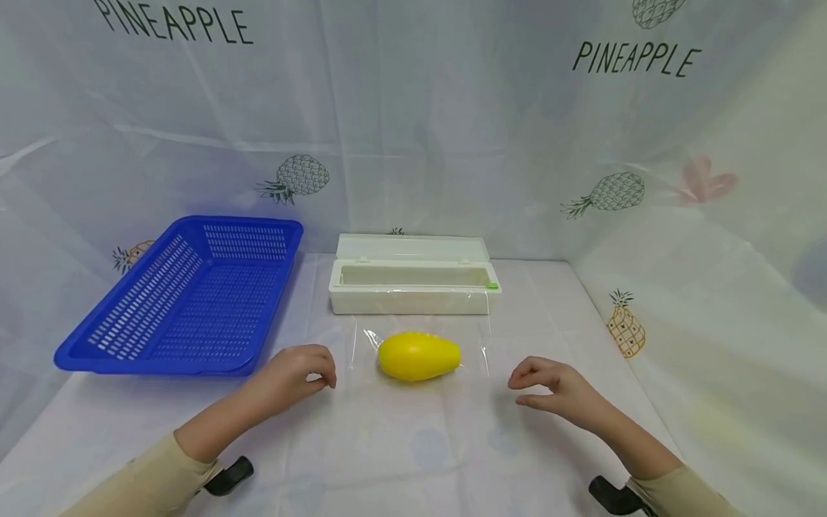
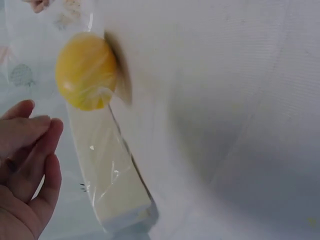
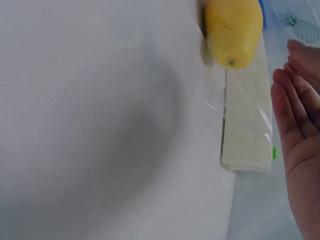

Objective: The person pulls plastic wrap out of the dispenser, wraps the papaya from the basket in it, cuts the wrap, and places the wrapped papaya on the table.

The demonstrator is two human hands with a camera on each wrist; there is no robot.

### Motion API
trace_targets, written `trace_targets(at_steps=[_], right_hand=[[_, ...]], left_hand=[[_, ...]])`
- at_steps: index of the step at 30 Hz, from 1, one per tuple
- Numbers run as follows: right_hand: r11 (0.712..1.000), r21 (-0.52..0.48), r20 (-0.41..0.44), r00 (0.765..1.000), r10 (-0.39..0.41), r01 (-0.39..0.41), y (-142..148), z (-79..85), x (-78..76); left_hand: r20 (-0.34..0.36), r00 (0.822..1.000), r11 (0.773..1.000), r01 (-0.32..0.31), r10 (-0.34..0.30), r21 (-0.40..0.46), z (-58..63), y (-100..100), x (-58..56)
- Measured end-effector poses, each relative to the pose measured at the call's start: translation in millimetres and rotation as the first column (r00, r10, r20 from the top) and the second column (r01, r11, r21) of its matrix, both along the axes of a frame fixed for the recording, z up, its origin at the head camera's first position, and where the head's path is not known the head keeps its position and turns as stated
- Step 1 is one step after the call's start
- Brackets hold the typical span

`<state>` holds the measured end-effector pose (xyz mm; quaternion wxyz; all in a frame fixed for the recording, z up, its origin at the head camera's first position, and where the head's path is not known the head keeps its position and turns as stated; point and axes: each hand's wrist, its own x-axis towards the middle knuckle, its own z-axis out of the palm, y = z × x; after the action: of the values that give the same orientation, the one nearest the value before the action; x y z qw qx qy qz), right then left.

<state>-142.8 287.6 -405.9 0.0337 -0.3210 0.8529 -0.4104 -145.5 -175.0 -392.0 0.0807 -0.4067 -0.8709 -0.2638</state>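
Note:
A smooth yellow fruit, perhaps a mango or papaya, lies on its side on a sheet of clear plastic wrap. The wrap runs over the front of a long white cling film box, whose lid stands raised behind it. To the left of the fruit my left hand hovers with loosely bent fingers, the thumb a little below them, and nothing visible between. My right hand is at the right, thumb and fingers apart, holding nothing. Both hands look clear of the wrap's side edges.
A blue slotted plastic basket stands at the left, with no contents visible. A small green piece sits at the box's right end. White cloth with pineapple prints covers the table and hangs behind and at the right.

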Motion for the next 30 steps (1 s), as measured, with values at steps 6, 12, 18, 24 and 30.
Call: trace_targets(at_steps=[6,12,18,24,30], right_hand=[[0.993,-0.095,0.001,0.997,-0.076,0.075,-6,-1.9,-7.5],[0.99,-0.107,0.011,0.996,-0.093,0.094,-12,-3.7,-15.4],[0.979,-0.066,0.03,0.981,-0.191,0.193,-18,-5.4,-22.2],[0.925,-0.173,0.172,0.935,-0.311,0.34,-22,-9.9,-31.6],[0.851,-0.265,0.339,0.87,-0.358,0.453,-25,-17.3,-40.6]], left_hand=[[-0.06,0.997,0.998,-0.047,0.044,-0.047,3.8,4,-1.6],[-0.065,0.997,0.991,-0.051,0.043,-0.125,4.0,9,-7.2],[0.04,0.986,0.985,-0.157,0.16,-0.065,-2.4,12,-12.5],[0.167,0.952,0.96,-0.27,0.256,0.068,-8.0,18,-19.5],[0.239,0.927,0.916,-0.342,0.29,0.212,-14.2,26,-27.8]])
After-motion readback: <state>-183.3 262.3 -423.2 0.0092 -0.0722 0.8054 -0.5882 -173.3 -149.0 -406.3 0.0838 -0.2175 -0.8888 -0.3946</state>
